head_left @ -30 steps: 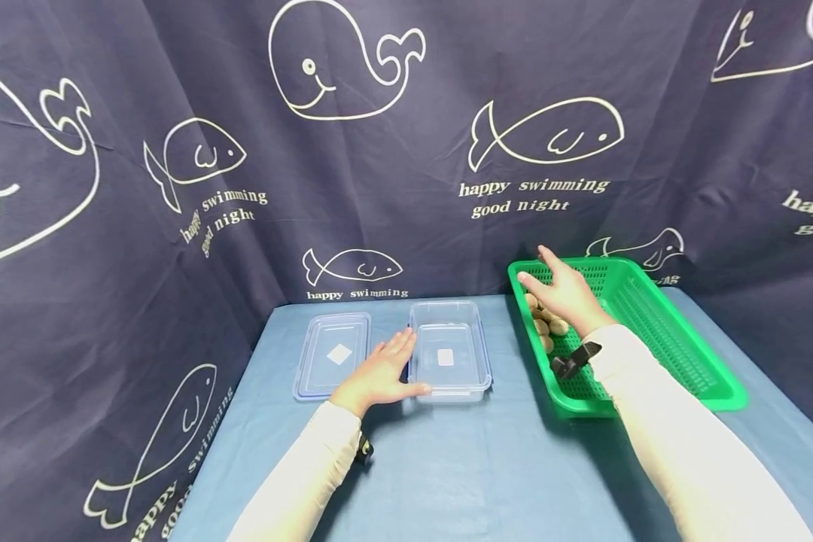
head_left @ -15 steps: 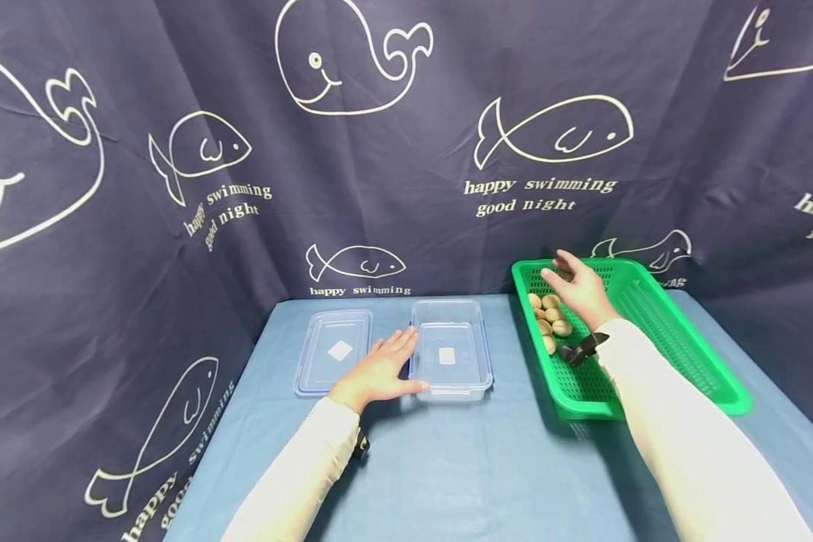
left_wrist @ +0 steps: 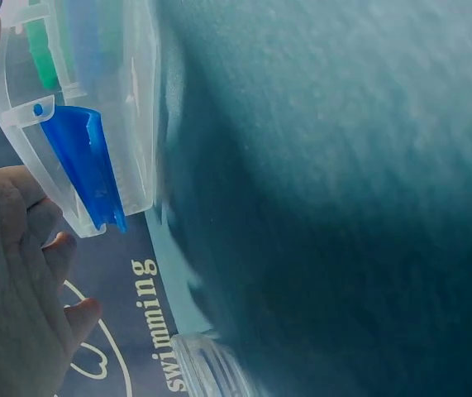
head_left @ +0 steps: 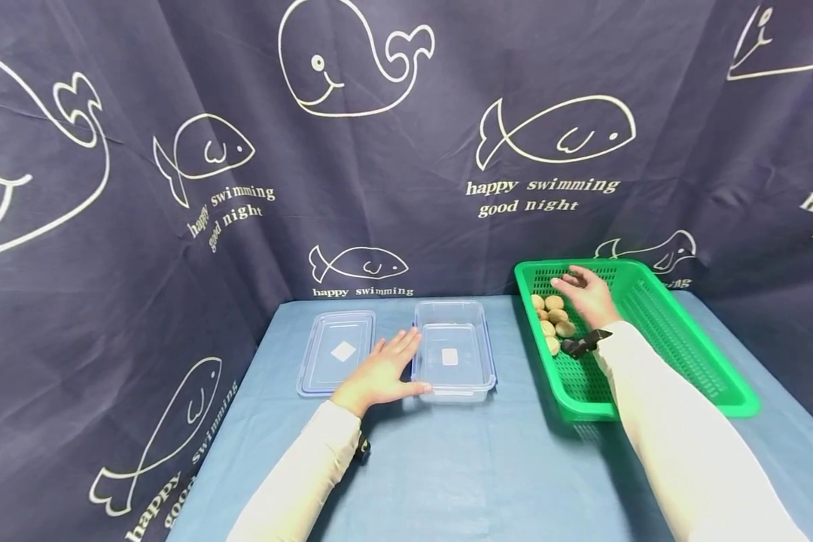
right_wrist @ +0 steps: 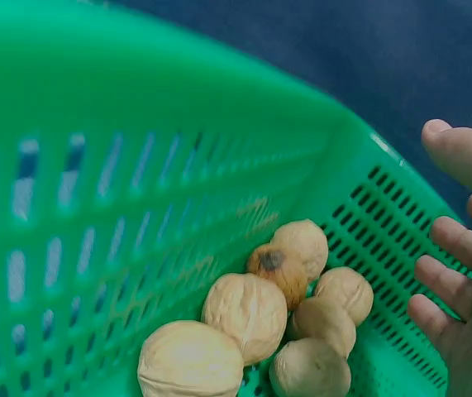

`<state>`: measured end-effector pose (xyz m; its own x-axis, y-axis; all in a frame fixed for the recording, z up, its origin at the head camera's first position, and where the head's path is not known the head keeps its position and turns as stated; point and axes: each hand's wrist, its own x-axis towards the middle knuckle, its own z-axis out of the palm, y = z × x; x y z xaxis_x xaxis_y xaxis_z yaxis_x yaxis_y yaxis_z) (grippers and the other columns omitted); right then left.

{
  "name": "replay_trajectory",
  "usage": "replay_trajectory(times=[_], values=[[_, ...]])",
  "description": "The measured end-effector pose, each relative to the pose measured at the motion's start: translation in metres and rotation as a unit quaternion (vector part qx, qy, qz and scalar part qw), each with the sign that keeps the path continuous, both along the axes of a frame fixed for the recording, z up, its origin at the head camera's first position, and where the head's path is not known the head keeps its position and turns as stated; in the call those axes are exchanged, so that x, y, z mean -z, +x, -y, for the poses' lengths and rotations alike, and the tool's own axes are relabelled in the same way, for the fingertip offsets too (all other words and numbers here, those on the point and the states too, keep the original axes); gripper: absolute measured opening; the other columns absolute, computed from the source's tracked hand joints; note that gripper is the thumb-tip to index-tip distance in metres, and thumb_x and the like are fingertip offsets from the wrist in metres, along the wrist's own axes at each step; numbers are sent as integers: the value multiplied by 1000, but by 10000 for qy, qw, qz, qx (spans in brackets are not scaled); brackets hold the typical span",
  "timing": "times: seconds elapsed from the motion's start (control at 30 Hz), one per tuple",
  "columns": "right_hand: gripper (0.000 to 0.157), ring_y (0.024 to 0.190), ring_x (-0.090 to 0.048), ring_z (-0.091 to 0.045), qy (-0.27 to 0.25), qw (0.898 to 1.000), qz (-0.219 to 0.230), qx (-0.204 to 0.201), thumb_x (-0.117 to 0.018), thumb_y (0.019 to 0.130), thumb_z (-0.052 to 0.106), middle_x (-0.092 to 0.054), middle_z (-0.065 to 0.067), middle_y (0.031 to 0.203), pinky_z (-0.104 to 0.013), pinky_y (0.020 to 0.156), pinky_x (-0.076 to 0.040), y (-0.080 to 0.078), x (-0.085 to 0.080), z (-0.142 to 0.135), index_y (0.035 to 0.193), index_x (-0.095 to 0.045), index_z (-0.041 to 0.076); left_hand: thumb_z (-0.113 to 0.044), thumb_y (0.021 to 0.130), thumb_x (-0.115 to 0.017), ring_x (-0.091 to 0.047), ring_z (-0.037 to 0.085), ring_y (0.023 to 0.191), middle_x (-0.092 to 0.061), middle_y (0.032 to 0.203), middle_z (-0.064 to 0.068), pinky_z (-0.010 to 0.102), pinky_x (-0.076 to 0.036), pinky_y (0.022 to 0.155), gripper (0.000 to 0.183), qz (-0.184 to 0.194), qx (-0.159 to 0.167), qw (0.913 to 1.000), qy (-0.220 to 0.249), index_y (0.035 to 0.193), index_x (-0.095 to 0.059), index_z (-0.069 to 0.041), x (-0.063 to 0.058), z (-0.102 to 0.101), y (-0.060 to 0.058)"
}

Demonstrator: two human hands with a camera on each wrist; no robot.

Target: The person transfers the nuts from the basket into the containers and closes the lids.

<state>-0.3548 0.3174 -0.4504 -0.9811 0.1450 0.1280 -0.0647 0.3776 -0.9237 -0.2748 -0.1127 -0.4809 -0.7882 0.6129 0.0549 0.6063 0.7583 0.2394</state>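
Several walnuts (head_left: 554,318) lie bunched along the left side of a green plastic basket (head_left: 561,391); the right wrist view shows the walnuts (right_wrist: 245,316) in front of the slotted wall. My right hand (head_left: 592,302) hovers over the basket, to the right of the walnuts, its thumb and fingers apart and nothing visible between them. At the left side of a clear plastic food container (head_left: 455,376) is my left hand (head_left: 378,376), fingers spread, with its thumb by the near corner. The left wrist view shows a blue clip (left_wrist: 87,165) hanging from the container's side, beside the hand.
Left of the container lies its clear lid (head_left: 339,331) with a blue edge and a white label. Blue cloth (head_left: 447,467) covers the table. A dark curtain (head_left: 406,188) with whale and fish drawings stands behind and at the sides.
My right hand has moved right and slightly down over the basket, away from the left rim, uncovering more walnuts, and its fingers have drawn closer together. My left hand stays by the container.
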Motion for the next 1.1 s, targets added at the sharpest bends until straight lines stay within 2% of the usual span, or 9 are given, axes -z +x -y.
replay_trajectory(times=[0.3, 0.53, 0.67, 0.87, 1.1], values=[[80, 137, -45, -45, 144, 9997, 73, 209, -65, 98, 38, -48, -31, 146, -56, 111, -37, -11, 17, -5, 156, -29, -3, -72, 90, -53, -22, 29, 153, -22, 167, 7, 58, -19, 120, 100, -405, -4, 9988, -292, 160, -26, -6, -3, 0, 1], [78, 135, -46, -47, 540, 9981, 255, 173, -63, 99, 41, -47, -31, 147, -57, 108, -40, -19, 30, -11, 156, -31, -3, -74, 88, -53, -25, 27, 152, -25, 166, 4, 57, -22, 119, 100, -666, -90, 9975, -240, 160, -30, -8, 3, 1, 0], [74, 133, -47, -49, 754, 9969, 218, -1, -63, 100, 35, -48, -35, 144, -57, 106, -41, -21, 34, -13, 153, -34, -7, -74, 88, -54, -24, 27, 153, -23, 167, 3, 58, -22, 119, 100, -596, -151, 9980, -154, 160, -29, -9, 4, 0, 1], [66, 126, -53, -50, 1229, 9922, 188, -93, -60, 101, 30, -53, -38, 136, -47, 99, -47, -23, 40, -15, 147, -40, -13, -71, 89, -55, -24, 29, 153, -22, 168, 4, 58, -22, 119, 99, -488, -166, 9987, -45, 161, -27, -8, 5, 1, 1], [69, 122, -53, -52, 1683, 9839, 476, -363, -58, 101, 35, -52, -40, 134, -57, 103, -42, -25, 42, -16, 146, -40, -13, -71, 91, -52, -25, 29, 152, -20, 168, 4, 58, -23, 119, 98, -371, -165, 9992, -65, 162, -23, -9, 4, 0, 4]])
